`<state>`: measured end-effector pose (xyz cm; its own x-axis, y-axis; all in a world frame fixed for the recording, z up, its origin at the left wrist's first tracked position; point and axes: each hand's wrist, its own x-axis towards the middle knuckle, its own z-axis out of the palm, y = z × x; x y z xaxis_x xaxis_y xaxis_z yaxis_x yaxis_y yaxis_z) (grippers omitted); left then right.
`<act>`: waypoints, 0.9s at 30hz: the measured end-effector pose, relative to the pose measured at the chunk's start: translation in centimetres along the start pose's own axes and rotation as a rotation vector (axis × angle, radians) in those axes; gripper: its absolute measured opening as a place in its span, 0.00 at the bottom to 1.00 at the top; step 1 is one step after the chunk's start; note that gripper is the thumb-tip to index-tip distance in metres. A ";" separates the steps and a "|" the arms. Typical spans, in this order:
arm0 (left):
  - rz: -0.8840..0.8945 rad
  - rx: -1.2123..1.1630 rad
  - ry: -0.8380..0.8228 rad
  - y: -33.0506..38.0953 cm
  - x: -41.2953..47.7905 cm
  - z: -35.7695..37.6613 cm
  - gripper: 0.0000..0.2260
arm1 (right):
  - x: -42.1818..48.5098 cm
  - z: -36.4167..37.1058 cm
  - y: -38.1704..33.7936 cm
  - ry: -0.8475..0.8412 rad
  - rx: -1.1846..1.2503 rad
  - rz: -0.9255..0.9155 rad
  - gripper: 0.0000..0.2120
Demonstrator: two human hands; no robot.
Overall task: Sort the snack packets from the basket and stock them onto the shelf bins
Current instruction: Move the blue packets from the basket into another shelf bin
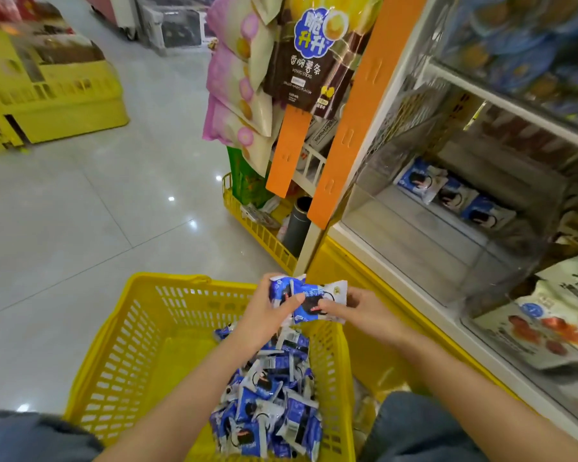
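Risk of dropping one of the packets (309, 296): several bunched together, slick wrappers, grip shared between two hands. Risk too of missing the bin (414, 235) on the reach to the right. Left hand (264, 311) curled round the bunch, thumb on top. Right hand (364, 310) pinching the bunch's right end with its fingertips. Held above the far rim of the basket (167, 280), over the pile (271, 395) inside.
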<state>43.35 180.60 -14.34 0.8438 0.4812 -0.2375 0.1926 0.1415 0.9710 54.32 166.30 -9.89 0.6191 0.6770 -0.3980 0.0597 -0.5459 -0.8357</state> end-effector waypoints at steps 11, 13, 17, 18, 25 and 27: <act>0.300 -0.009 -0.007 8.7 2.9 1.4 0.18 | -3.2 -7.2 -7.4 0.303 -0.292 -0.262 0.06; 0.337 -0.044 -0.011 9.5 3.6 2.0 0.18 | -3.1 -9.6 -8.4 0.451 -0.237 -0.272 0.07; 0.347 -0.079 -0.088 10.3 4.9 3.2 0.17 | -0.1 -14.3 -8.3 0.755 -0.310 -0.086 0.14; 0.340 -0.092 -0.102 10.4 5.3 3.5 0.17 | 1.1 -15.5 -7.9 0.787 -0.362 0.000 0.18; 0.343 -0.112 -0.124 10.4 7.6 4.8 0.13 | 8.0 -21.3 -4.6 0.725 -0.556 0.319 0.20; 0.326 -0.112 -0.148 10.0 8.2 4.8 0.13 | 9.2 -21.9 -3.6 0.713 -0.595 0.361 0.23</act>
<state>54.57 181.79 -6.41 0.9168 0.3871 0.0985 -0.1475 0.0989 0.9841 76.98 163.74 -2.24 0.9915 0.0735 -0.1071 0.0375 -0.9513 -0.3059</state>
